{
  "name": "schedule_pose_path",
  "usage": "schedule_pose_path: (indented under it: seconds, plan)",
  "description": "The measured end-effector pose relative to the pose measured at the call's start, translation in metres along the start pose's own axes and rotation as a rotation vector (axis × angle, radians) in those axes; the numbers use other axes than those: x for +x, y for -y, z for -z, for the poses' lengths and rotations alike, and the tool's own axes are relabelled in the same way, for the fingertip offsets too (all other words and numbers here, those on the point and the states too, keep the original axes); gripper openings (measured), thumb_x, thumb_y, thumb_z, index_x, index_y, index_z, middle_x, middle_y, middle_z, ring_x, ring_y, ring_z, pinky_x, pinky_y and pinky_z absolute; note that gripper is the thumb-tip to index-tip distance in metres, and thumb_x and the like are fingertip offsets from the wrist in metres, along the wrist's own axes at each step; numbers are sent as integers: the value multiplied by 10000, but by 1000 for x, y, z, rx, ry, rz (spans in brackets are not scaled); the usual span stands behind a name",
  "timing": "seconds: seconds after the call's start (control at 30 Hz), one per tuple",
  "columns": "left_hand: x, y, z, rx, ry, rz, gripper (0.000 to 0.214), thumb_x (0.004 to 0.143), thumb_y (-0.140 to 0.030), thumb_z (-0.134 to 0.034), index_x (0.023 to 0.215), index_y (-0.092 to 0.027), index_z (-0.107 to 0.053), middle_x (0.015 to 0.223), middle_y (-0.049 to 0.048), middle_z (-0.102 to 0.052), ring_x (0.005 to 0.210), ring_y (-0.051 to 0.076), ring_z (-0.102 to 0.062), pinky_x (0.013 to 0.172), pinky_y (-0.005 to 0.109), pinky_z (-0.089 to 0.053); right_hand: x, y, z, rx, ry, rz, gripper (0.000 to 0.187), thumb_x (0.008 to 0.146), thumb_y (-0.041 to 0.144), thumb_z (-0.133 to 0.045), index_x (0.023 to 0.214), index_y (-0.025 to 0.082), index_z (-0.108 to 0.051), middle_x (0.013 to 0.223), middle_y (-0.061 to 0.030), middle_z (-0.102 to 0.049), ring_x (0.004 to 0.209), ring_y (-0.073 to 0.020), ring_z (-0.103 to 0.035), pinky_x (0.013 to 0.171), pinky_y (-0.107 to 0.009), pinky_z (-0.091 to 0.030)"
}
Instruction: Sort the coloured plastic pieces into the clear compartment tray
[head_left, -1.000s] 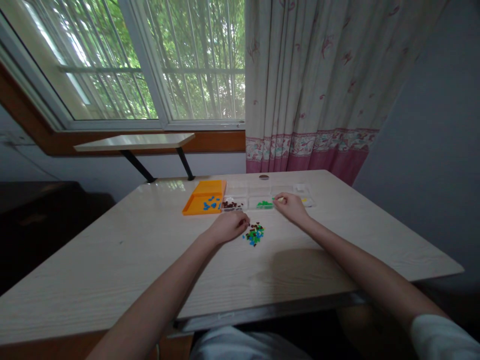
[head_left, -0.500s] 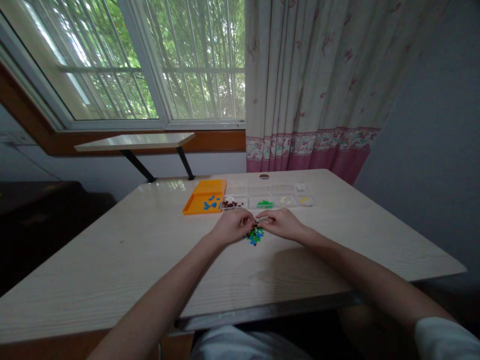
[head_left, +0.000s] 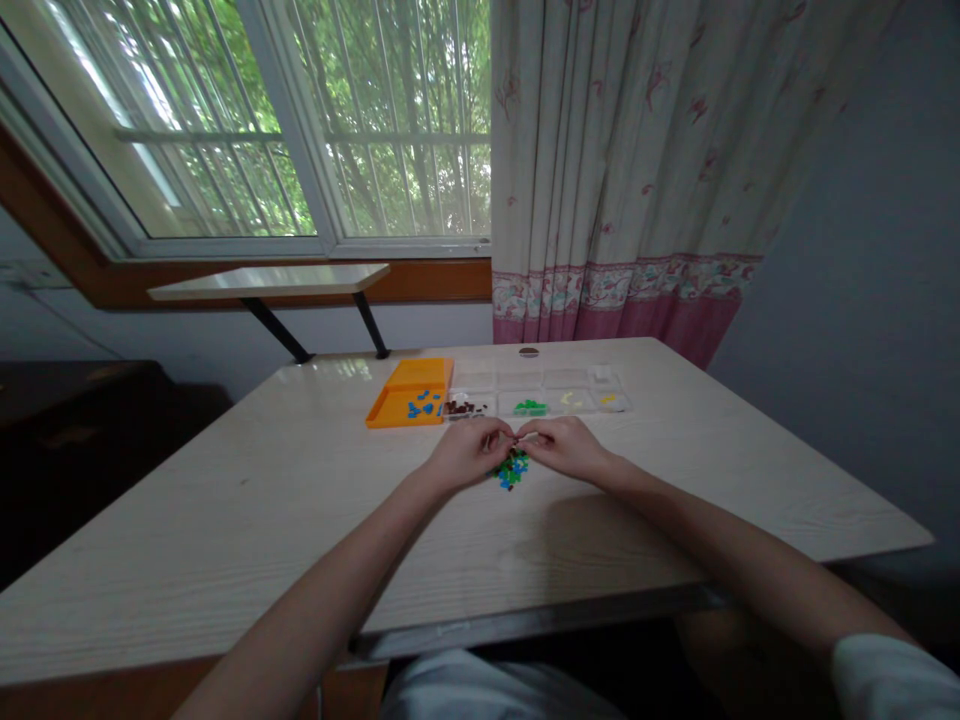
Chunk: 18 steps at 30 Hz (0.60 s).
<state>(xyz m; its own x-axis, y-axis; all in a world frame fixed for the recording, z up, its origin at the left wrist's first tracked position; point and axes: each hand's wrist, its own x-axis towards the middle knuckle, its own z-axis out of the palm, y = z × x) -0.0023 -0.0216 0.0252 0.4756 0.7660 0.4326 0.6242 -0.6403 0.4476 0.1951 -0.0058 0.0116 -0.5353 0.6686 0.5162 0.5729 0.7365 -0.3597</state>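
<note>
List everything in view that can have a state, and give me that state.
Left hand: fingers curled, fingertips close to the right hand's; grip too small to tell.
Right hand: fingers bent; grip too small to tell.
Orange box: open, blue pieces in its front half.
Clear compartment boxes: open, colour-sorted pieces along the front row.
Mixed-colour pieces: bunched on the desk, partly hidden.
Curtain: hanging in folds.

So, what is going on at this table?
A person's left hand and right hand are close together at a pile of small coloured pieces on the table; whether they hold one is too small to tell. Beyond them, blue pieces lie in an orange case, and brown pieces, green pieces and yellow pieces in clear compartments.
</note>
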Motion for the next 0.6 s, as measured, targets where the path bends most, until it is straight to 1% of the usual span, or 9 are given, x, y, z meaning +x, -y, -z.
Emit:
schedule_pose_path:
  seconds: [0.17, 0.37, 0.47, 0.6]
  plan:
    - [1, 2, -2, -29, -12, 3, 152, 761, -223, -515, 794, -144, -642, 572, -18, -531, 536, 71, -447, 504, 169, -320, 0, 2, 1, 34, 1, -27, 150, 785, 310, -561, 854, 218, -657, 504, 52, -522, 450, -65, -444, 491, -174, -306]
    - [2, 0, -4, -104, -44, 45, 143, 756, -225, -527, 757, -134, -637, 514, -41, -473, 486, 55, -399, 472, 158, -298, 1, 5, 1, 57, 13, -56, 175, 784, 342, -564, 865, 215, -655, 514, 48, -530, 464, -68, -463, 499, -173, -311]
    - [3, -1, -3, -152, -116, 87, 128, 736, -216, -535, 746, -132, -632, 495, -51, -445, 462, 51, -379, 444, 151, -284, 3, 1, 5, 36, 59, -53, 189, 791, 343, -552, 880, 209, -650, 536, 39, -546, 486, -76, -481, 506, -176, -310]
    - [4, 2, 4, -164, -307, 91, 132, 733, -237, -545, 766, -138, -625, 500, -50, -452, 457, 52, -392, 437, 150, -298, 3, -12, 10, 37, 199, -27, 153, 777, 278, -554, 838, 194, -666, 602, 14, -589, 537, -89, -513, 522, -179, -323]
